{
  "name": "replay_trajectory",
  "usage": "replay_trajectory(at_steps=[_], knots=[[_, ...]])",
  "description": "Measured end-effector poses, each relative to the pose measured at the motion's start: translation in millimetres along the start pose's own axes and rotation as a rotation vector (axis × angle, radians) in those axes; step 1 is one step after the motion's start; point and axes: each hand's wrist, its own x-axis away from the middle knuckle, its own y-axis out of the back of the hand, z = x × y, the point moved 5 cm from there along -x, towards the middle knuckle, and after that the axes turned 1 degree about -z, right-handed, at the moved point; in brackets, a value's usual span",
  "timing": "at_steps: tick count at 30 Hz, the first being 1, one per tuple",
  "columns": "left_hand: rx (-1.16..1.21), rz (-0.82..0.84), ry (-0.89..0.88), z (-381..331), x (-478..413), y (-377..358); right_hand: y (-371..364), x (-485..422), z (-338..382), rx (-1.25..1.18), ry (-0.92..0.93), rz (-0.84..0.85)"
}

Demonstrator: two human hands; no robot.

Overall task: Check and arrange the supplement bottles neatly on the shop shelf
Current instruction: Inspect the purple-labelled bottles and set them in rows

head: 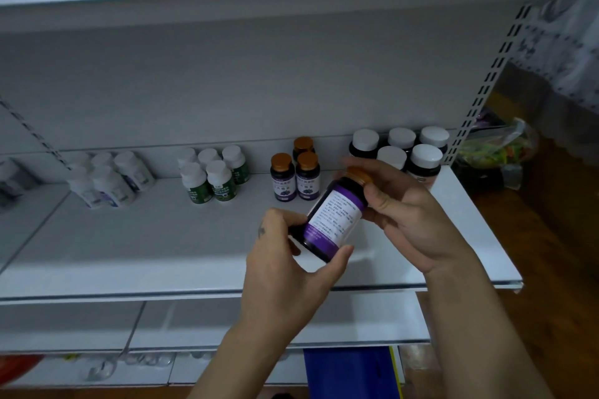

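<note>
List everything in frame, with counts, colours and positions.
shelf: one, white, across the middle of the view
white bottles: about five (blurred), white, far left of the shelf
green-label bottles: five, white caps, left of centre at the back
orange-capped bottles: three, dark with purple labels, centre back
white-capped dark bottles: five, right end at the back
held bottle: one, dark, purple and white label, orange cap, tilted above the shelf
plastic bag: one, clear, colourful contents, right of the shelf
blue box: one, below the shelf
left hand: grips the held bottle's base end
right hand: holds its cap end
</note>
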Motion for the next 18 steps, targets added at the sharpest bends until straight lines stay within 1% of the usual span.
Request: replay_trajectory(at_steps=[4, 10, 12, 16, 18], knots=[[-0.051, 0.089, 0.002, -1, -1, -8, 1, -1, -1, 0.006, 0.012, 0.055], [-0.118, 0.171, 0.006, -4, -3, -13, 3, 0, -2, 0.014, 0.012, 0.057], [-0.105, 0.185, 0.008, -6, -3, -15, 4, 2, -1, 0.015, 0.012, 0.033], [-0.069, 0.214, -0.041, -10, 0, -23, 12, 3, 1, 0.028, -0.001, -0.092], [-0.066, 0.213, -0.057, -12, 2, -25, 13, 4, 2, 0.049, -0.015, -0.123]])
